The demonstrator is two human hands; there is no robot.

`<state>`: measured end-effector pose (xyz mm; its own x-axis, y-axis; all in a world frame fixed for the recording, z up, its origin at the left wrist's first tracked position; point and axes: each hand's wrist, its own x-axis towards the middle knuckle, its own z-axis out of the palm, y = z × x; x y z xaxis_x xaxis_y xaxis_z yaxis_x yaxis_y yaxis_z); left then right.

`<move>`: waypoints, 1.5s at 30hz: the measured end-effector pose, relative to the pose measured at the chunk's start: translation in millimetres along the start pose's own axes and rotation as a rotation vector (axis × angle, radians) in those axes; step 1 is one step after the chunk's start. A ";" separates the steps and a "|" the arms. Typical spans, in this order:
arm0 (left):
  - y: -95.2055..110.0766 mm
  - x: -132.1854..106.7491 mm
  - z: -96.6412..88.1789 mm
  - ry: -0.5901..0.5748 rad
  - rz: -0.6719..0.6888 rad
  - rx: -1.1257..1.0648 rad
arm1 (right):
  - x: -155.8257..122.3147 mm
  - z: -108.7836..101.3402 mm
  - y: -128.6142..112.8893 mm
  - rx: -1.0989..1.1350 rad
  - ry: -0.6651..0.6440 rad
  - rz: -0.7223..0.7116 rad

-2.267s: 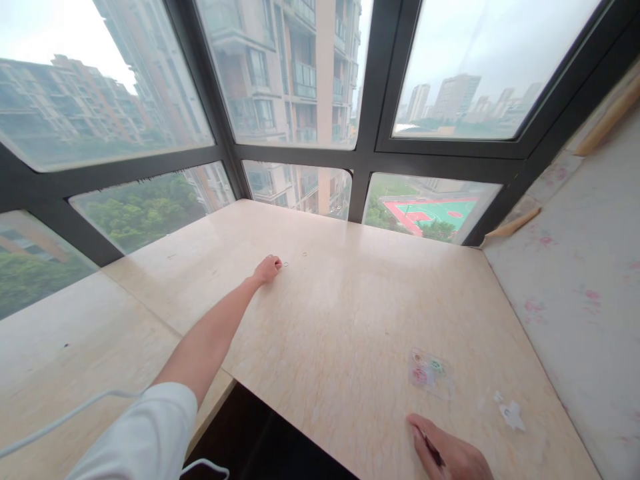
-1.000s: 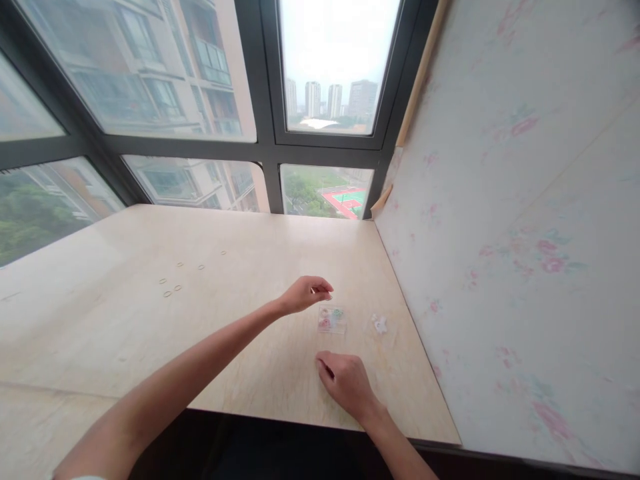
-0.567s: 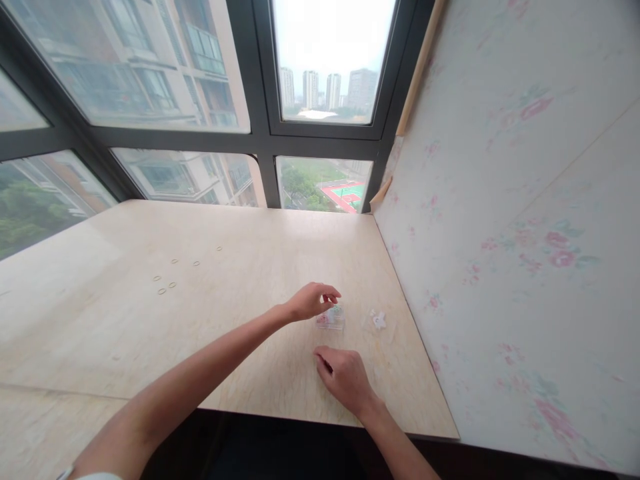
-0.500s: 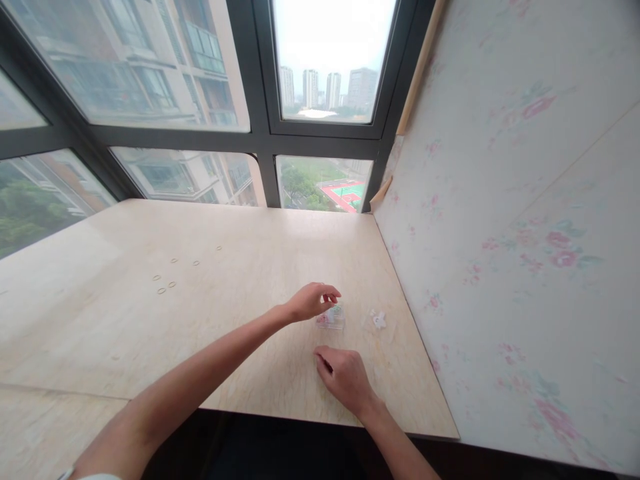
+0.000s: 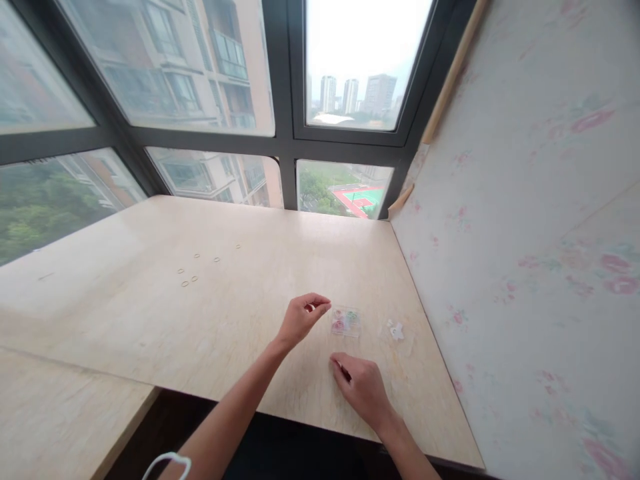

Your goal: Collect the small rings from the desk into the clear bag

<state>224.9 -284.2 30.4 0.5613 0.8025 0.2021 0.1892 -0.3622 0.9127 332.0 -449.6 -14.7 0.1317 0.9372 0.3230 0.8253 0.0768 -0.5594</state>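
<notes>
A small clear plastic box [image 5: 346, 332] with compartments lies on the table, holding tiny reddish, pink and green pieces. My left hand [image 5: 301, 319] is just left of the box, thumb and fingertips pinched together; anything between them is too small to make out. Nearer to me, below the box, my right hand [image 5: 363, 387] rests low over the table with its fingers curled into a pinch. What it may hold is hidden. Right of the box is a white star-shaped piece [image 5: 397, 331] on what looks like thin clear plastic.
Several thin rings [image 5: 195, 279] lie scattered on the left part of the pale table [image 5: 280, 253]. Dark-framed windows [image 5: 287, 147] border the table's far side. A floral-papered wall [image 5: 500, 267] runs along the right edge.
My left hand has drawn back left from above the box, its fingers now closer together, so more of the box shows. My right hand keeps its pinch. The view has turned slightly left.
</notes>
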 end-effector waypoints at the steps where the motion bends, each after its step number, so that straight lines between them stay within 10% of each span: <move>1: -2.1 -9.4 -3.1 0.028 -0.031 -0.013 | -0.5 0.0 0.1 0.006 0.000 0.000; 12: -22.7 -116.6 -68.2 0.011 -0.149 0.114 | -3.9 3.8 7.0 -0.031 0.059 -0.081; 22: -53.6 -151.5 -133.8 -0.066 -0.158 0.153 | 20.1 21.2 -21.5 0.060 -0.068 -0.068; 33: -72.9 -153.5 -122.0 -0.039 0.109 0.181 | 180.3 101.5 -110.6 0.220 -0.237 -0.189; 45: -121.1 -151.2 -92.1 0.114 0.327 0.330 | 331.9 207.3 -157.2 -0.207 -0.382 -0.163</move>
<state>42.9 -318.1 -78.1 0.5457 0.6616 0.5143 0.2734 -0.7207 0.6370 132.1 -80.1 22.1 -0.1884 0.9797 0.0681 0.9158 0.2003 -0.3482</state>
